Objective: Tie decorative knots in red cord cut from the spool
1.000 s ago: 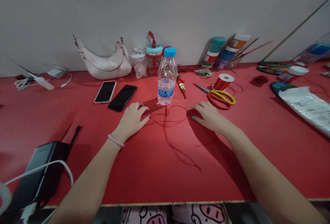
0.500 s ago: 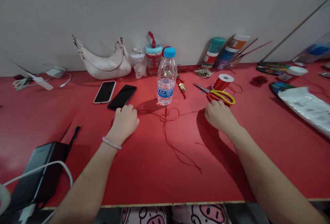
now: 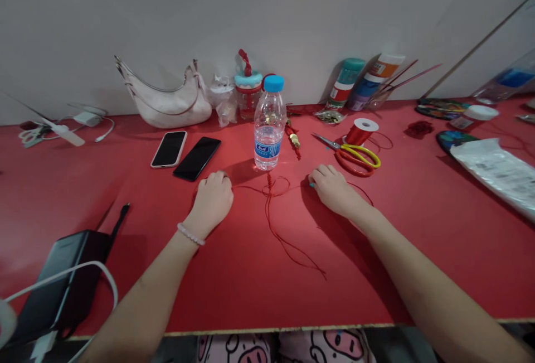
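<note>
A thin red cord (image 3: 268,213), knotted near its top, lies on the red table (image 3: 234,279) just in front of a water bottle (image 3: 268,129). Two long ends trail toward the near right, and a loop spreads beside the knot. My left hand (image 3: 214,194) is closed on the strand running left from the knot. On the other side, my right hand (image 3: 330,187) pinches the strand running right, and a tail of it curves out past the hand. Both hands rest low over the table, knuckles up, fingertips mostly hidden. Scissors (image 3: 355,156) lie beyond my right hand.
Two phones (image 3: 169,149) lie beyond my left hand, with a white handbag (image 3: 167,103) behind them. A red thread spool (image 3: 363,131) stands by the scissors. Paint bottles (image 3: 346,85) lean on the wall. At the near left sits a black power bank (image 3: 62,279) with a white cable.
Both hands have moved inward along the cord, toward the knot. My right hand has come away from the scissors, and a cord tail now shows behind it.
</note>
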`<action>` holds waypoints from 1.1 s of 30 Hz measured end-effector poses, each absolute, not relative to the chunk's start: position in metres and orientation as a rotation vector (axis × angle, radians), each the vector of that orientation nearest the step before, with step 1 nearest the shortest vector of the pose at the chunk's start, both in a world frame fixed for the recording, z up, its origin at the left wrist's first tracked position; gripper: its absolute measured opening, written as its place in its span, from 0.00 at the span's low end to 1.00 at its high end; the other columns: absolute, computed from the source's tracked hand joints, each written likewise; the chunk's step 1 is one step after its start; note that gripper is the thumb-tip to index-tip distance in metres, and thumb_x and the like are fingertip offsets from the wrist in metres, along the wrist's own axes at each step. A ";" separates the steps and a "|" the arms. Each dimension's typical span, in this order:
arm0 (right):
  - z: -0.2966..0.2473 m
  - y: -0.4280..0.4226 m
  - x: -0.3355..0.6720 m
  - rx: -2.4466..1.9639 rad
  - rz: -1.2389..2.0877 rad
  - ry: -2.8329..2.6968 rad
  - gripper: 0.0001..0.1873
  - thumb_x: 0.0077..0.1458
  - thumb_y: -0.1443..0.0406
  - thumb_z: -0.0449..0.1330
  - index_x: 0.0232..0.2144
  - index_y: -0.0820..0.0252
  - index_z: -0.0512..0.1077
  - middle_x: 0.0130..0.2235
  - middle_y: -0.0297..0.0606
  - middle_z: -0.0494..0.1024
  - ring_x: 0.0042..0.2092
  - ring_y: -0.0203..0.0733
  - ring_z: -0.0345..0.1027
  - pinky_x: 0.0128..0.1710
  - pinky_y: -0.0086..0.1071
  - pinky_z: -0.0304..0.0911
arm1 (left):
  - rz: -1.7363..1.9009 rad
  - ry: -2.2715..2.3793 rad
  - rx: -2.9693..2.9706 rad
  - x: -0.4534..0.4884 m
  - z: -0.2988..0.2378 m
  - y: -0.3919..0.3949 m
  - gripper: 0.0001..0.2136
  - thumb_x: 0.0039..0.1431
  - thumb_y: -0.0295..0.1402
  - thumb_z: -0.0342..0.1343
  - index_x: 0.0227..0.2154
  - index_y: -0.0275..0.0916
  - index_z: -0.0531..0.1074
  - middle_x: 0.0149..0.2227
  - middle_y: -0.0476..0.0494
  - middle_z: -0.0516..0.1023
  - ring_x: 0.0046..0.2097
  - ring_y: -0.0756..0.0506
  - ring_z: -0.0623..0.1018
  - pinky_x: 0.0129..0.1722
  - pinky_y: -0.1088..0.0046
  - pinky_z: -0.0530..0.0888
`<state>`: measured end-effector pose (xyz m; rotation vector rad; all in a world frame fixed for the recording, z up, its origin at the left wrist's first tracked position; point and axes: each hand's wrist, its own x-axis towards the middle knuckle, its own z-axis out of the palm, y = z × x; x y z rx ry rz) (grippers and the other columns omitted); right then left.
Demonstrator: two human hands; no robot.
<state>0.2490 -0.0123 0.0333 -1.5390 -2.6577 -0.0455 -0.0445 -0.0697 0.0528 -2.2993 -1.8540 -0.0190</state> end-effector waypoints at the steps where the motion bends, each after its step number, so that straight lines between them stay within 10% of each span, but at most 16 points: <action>1: 0.033 -0.011 0.251 -1.570 -0.079 -2.652 0.13 0.54 0.75 0.43 0.34 0.63 0.67 0.38 0.47 0.67 0.39 0.46 0.56 0.36 0.36 0.51 | -0.007 -1.889 -2.235 -0.046 0.053 -0.071 0.09 0.57 0.27 0.45 0.32 0.34 0.70 0.39 0.33 0.71 0.41 0.38 0.70 0.35 0.63 0.67; 33: 0.032 -0.012 0.253 -1.749 -0.229 -2.540 0.10 0.55 0.72 0.47 0.34 0.65 0.68 0.38 0.48 0.69 0.39 0.48 0.58 0.33 0.35 0.50 | -0.035 -1.987 -2.182 -0.040 0.051 -0.072 0.11 0.58 0.29 0.45 0.39 0.31 0.69 0.46 0.32 0.70 0.48 0.37 0.70 0.43 0.60 0.67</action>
